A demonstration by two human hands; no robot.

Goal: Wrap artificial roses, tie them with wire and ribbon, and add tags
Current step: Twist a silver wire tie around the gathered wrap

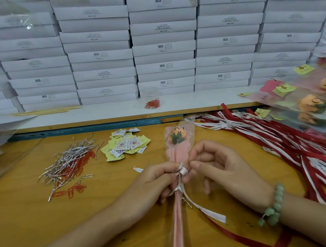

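Observation:
A wrapped orange rose [177, 137] in a clear and pink sleeve lies lengthwise on the wooden table, stem toward me. A white ribbon [181, 171] is looped around the sleeve's neck, one tail [212, 212] trailing to the lower right beside a silver wire end. My left hand [156, 178] pinches the ribbon and sleeve from the left. My right hand [221, 167], with a green bead bracelet on its wrist, pinches the ribbon loop from the right.
Silver wire ties [70, 161] and orange paper clips [75, 190] lie at the left. Yellow and white tags [125, 145] sit behind them. Red and white ribbons [284, 145] spread at the right, near finished wrapped roses [319, 102]. White boxes [161, 47] stack behind.

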